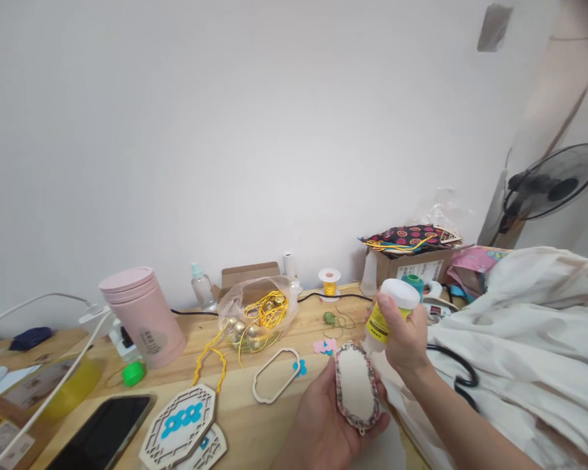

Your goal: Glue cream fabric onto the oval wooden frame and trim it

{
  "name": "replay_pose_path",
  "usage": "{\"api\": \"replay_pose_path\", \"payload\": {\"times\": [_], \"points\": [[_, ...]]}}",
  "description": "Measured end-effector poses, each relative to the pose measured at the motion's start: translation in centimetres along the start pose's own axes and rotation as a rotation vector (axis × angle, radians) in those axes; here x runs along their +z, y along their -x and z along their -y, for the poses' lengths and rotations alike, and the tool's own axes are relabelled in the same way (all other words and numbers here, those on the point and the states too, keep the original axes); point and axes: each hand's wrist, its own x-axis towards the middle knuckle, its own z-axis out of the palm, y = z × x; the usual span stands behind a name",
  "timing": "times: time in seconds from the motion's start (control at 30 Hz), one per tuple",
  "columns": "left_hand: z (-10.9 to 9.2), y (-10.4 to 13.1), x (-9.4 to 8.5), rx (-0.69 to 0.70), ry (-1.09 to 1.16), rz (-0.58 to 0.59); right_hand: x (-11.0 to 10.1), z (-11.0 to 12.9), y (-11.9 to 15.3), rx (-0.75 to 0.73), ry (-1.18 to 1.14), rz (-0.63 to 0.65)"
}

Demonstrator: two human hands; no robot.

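Note:
Near the front edge of the table, my left hand (318, 421) holds an oval frame piece (357, 388) with a floral rim and a plain pale centre, its face turned up. My right hand (408, 336) is wrapped round a white glue bottle (399, 294) with a yellow label, tipped so that its lower end is at the upper right rim of the oval piece. Left of my left hand, a thin wooden oval ring (276, 376) lies beside a blue flower cutout (300, 368). Pink and blue cutouts (325, 346) lie just beyond the floral piece.
Octagonal wooden pieces (181, 424), a phone (100, 434) and a pink canister (144, 316) are at left. A plastic bag of gold beads and yellow cord (259, 313) sits centrally. Behind stand a thread spool (329, 285) and a cardboard box (416, 264); white cloth (534, 339) covers the right.

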Motion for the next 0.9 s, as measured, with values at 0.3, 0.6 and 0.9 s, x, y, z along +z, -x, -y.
{"api": "replay_pose_path", "payload": {"times": [0.3, 0.6, 0.9], "points": [[-0.1, 0.1, -0.1, -0.008, 0.0, 0.056, 0.1, -0.1, 0.0, 0.026, -0.032, -0.035], [-0.2, 0.0, 0.0, -0.028, 0.037, -0.041, -0.1, 1.2, -1.4, 0.344, -0.435, -0.216], [-0.6, 0.2, 0.1, 0.037, 0.014, -0.145, -0.3, -0.1, -1.7, 0.734, -0.554, -0.114]]}}
